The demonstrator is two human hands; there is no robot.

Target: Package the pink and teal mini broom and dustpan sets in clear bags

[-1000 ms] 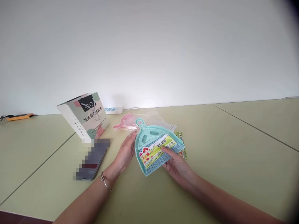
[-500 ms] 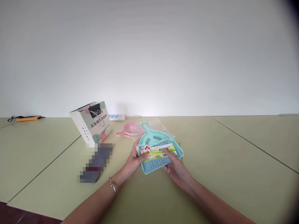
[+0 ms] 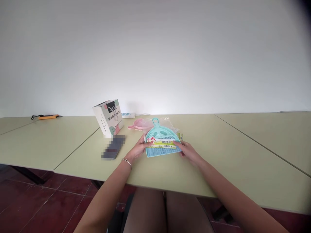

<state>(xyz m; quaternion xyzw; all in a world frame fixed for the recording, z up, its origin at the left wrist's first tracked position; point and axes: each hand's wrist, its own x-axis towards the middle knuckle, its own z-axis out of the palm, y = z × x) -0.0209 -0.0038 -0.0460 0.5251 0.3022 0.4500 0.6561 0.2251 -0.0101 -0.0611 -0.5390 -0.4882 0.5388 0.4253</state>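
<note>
One fan-shaped turquoise plastic dustpan (image 3: 159,132), held between my left hand (image 3: 138,149) and right hand (image 3: 191,152), fingers pinching its opposite sides, handle (image 3: 155,122) pointing away from me.

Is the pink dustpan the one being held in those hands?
No, the left hand and right hand hold the turquoise dustpan, while the pink dustpan lies beyond it on the table.

Two dustpans (image 3: 157,129), one visible brush (image 3: 160,152), one paper bag (image 3: 111,120), one phone (image 3: 115,147), one bracelet (image 3: 126,160)
</note>
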